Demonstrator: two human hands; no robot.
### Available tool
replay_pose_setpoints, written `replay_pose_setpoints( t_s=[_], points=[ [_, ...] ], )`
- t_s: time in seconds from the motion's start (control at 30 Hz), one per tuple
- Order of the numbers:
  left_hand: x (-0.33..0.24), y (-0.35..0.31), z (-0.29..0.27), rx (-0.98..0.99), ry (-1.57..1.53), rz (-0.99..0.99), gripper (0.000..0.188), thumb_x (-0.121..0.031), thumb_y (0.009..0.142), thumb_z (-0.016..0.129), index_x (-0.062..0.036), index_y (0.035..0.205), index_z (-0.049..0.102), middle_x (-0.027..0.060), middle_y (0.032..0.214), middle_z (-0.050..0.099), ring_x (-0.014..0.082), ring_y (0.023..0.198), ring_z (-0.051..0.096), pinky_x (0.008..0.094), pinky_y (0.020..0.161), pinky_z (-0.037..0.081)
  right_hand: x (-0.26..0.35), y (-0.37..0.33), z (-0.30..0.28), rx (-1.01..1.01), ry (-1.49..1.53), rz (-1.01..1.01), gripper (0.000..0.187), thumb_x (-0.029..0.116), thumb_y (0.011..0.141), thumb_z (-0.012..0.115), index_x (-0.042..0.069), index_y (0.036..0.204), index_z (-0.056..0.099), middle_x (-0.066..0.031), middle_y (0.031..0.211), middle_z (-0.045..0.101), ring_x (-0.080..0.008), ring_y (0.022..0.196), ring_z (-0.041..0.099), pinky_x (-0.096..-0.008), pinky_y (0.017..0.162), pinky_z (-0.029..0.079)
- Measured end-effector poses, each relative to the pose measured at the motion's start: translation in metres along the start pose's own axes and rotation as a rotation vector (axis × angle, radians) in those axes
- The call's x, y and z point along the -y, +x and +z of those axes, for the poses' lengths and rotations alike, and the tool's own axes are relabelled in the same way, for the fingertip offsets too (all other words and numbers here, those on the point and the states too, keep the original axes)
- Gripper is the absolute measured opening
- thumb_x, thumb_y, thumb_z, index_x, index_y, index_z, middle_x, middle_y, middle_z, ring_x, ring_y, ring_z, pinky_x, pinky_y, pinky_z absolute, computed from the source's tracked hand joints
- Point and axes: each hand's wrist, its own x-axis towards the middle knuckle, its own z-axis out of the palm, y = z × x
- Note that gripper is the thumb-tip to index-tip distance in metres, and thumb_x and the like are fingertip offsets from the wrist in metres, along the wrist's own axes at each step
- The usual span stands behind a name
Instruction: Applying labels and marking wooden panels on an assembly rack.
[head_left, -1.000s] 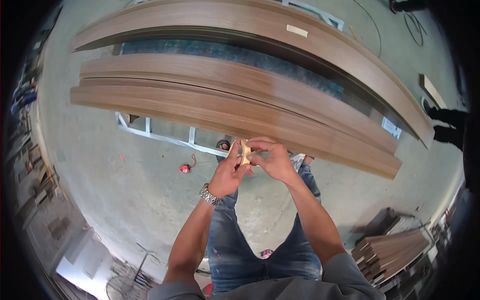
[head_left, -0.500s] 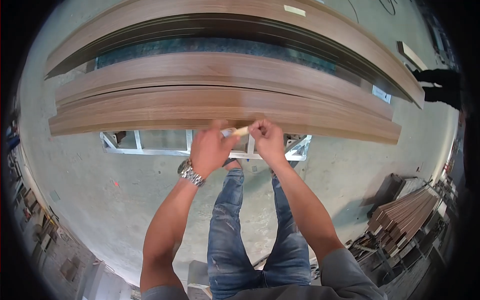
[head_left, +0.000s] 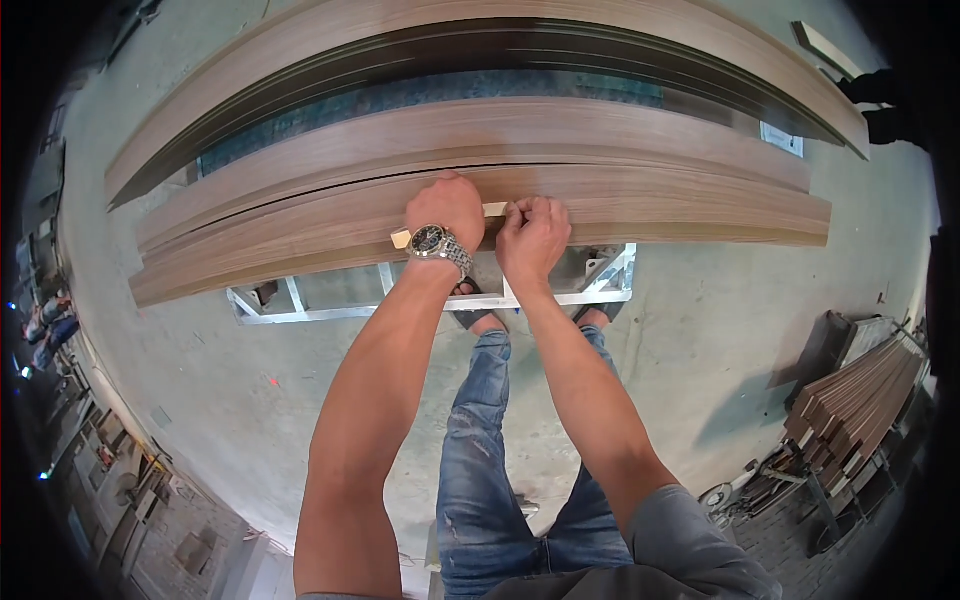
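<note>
A narrow pale-yellow strip (head_left: 495,209), which looks like tape, spans between my hands against the nearest wood-grain board (head_left: 670,208). My right hand (head_left: 535,238) pinches its right end with thumb and fingers. My left hand (head_left: 445,205), a metal watch on its wrist, is curled down over the board; its fingertips are hidden beneath it. Left of the watch a second pale-yellow bit (head_left: 401,238) shows; whether it joins the strip I cannot tell. Directly behind lies another wood-grain board (head_left: 600,130), with a thin dark gap between the two.
A metal frame (head_left: 330,314) shows under the boards, my feet beside it. Farther back, a long wood-grain panel (head_left: 640,22) stands beyond a blue-green surface (head_left: 350,98). Stacked brown boards (head_left: 860,400) sit at the lower right. Another person's dark-clad legs (head_left: 880,105) are at the far right.
Both hands have moved farther forward onto the near board, bringing the strip with them. My left wrist has turned, so the watch face now points up. The view has shifted slightly.
</note>
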Motion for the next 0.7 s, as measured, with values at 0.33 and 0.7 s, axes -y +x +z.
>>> replay_pose_setpoints(
  t_s=[0.33, 0.7],
  points=[
    [-0.014, 0.021, -0.004, 0.147, 0.025, -0.105, 0.045, -0.031, 0.085, 0.073, 0.0013, 0.115, 0.064, 0.0196, 0.114, 0.070, 0.0345, 0.106, 0.069, 0.0427, 0.090, 0.057, -0.018, 0.012, -0.014, 0.075, -0.098, 0.039, 0.027, 0.013, 0.083, 0.069, 0.004, 0.106, 0.059, -0.0125, 0.105, 0.063, -0.0354, 0.105, 0.056, -0.0492, 0.087, 0.040],
    [-0.015, 0.008, -0.024, 0.223, 0.020, -0.031, 0.038, -0.030, 0.092, 0.060, 0.0022, 0.110, 0.069, 0.0208, 0.116, 0.070, 0.0358, 0.107, 0.068, 0.0420, 0.091, 0.055, -0.021, -0.011, -0.018, 0.474, -0.074, -0.631, 0.053, 0.029, 0.093, 0.059, 0.002, 0.139, 0.053, -0.0114, 0.158, 0.037, -0.0389, 0.150, 0.023, -0.0666, 0.116, 0.018]
  ],
)
